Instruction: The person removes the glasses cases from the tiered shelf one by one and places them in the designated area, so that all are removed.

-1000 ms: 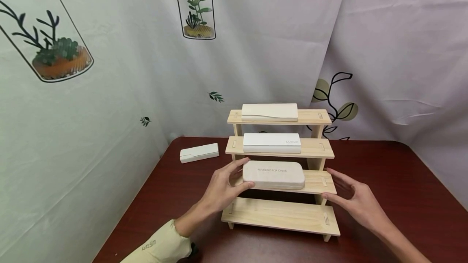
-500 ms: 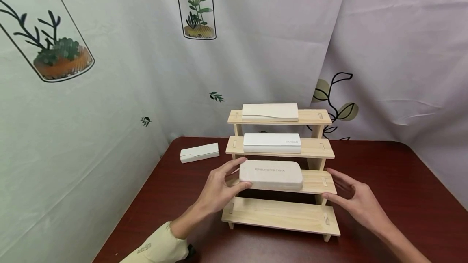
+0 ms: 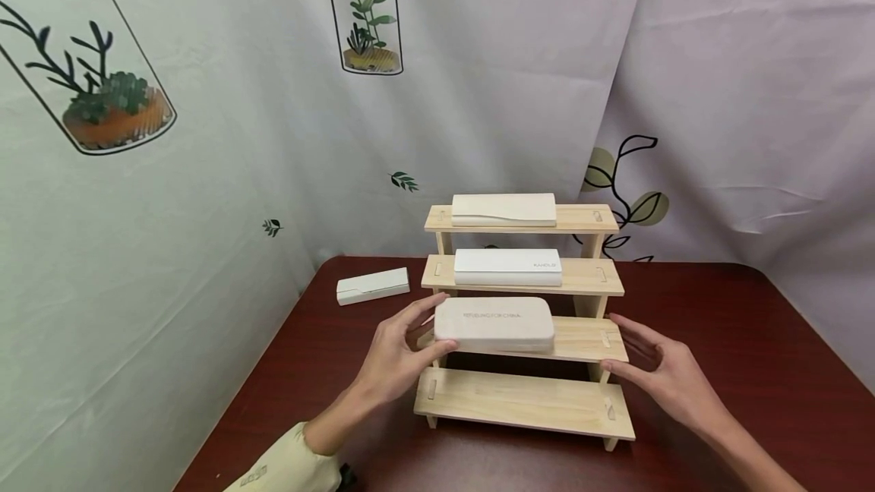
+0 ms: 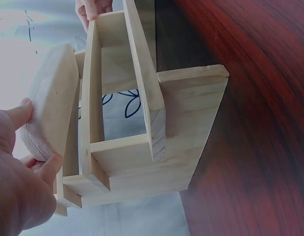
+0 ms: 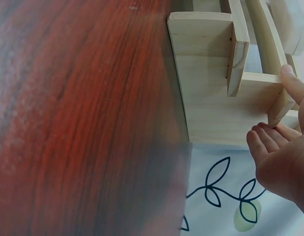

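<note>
Leftward shift since the earlier frames, head view: lettered case (image 3: pixel 494 323) and left hand (image 3: pixel 399 353) together; case over second-lowest tier (image 3: pixel 585 338) of wooden rack (image 3: pixel 522 404). Left wrist view: left hand pinches the case's end. Right wrist view: right hand (image 5: pixel 285 147) grips the tier's right end, thumb above, fingers beneath.

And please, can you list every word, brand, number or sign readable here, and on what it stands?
"REFUELING FOR CHINA", slightly blurred: on the off-white rounded case in the left hand.
Too small to read: grey lettering on the white oblong box on the second-highest wooden shelf.
Blurred, unreadable: print on the pale yellow fabric sleeve.
</note>
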Available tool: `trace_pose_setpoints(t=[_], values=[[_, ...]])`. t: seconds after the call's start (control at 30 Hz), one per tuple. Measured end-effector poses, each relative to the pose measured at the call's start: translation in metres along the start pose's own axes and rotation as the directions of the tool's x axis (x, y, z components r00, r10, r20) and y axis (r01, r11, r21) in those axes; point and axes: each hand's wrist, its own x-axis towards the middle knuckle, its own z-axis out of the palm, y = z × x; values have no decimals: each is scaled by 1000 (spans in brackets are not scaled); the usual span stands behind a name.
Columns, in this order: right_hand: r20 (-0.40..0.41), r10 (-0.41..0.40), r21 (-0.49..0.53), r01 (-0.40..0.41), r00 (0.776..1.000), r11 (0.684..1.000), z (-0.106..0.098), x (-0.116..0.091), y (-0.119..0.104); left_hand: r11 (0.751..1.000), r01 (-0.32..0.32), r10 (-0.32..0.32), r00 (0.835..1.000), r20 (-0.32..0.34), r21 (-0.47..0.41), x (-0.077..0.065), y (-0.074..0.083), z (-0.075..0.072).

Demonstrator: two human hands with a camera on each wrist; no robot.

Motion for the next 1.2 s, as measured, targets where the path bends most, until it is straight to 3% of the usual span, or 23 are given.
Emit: trace_pose_setpoints(t=[0.33, 0.53, 1.2], values=[[-1, 6, 0, -6, 1000, 1000, 0, 0, 1, 1000, -4, 5, 1000, -26, 14, -4, 3, -8], [7, 12, -9, -12, 1000, 1000, 0, 0, 0, 1000, 2, -3, 999, -33, -27, -8, 5, -14], [1, 15, -18, -15, 1000, 1000, 0, -1, 0, 998, 53, -50, 994, -102, 36, -27, 1, -41]])
